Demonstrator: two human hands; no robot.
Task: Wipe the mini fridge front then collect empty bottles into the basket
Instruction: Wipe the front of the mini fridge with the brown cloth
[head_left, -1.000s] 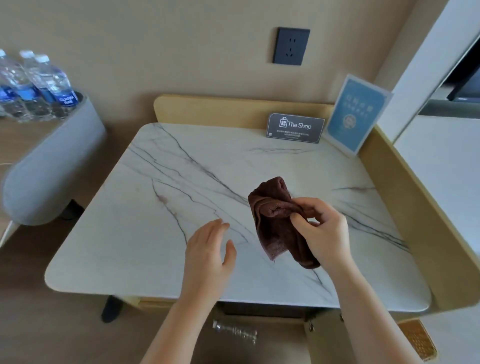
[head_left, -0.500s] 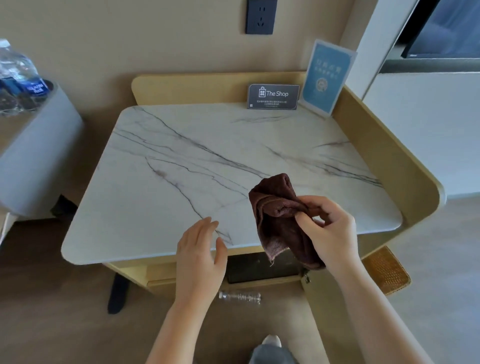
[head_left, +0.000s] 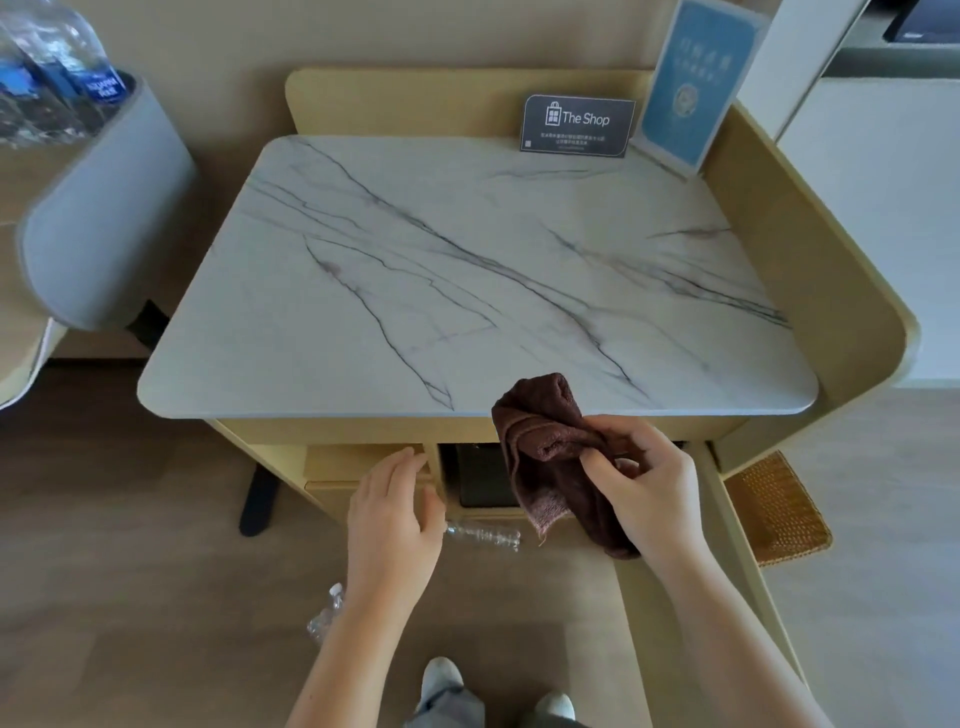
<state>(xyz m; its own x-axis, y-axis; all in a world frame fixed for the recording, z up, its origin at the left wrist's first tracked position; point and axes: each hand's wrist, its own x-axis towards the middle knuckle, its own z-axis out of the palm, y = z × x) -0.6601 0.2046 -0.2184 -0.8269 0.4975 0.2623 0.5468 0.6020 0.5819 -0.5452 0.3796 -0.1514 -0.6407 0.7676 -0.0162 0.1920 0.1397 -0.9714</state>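
My right hand grips a dark brown cloth, which hangs in front of the marble table's front edge. My left hand hovers beside it with relaxed fingers and holds nothing. Under the tabletop, the black front of the mini fridge shows between my hands, partly hidden by the cloth. An empty clear bottle lies on the floor just below the fridge. A second empty bottle lies on the floor beside my left forearm. A woven basket sits on the floor at the right, under the wooden frame.
The marble tabletop carries a black "The Shop" sign and a blue card at the back. A grey holder with full water bottles stands left. My shoes are on the wooden floor below.
My view has tilted down and pulled back; both hands moved from above the tabletop to below its front edge. The fridge front, basket and a second floor bottle have come into view.
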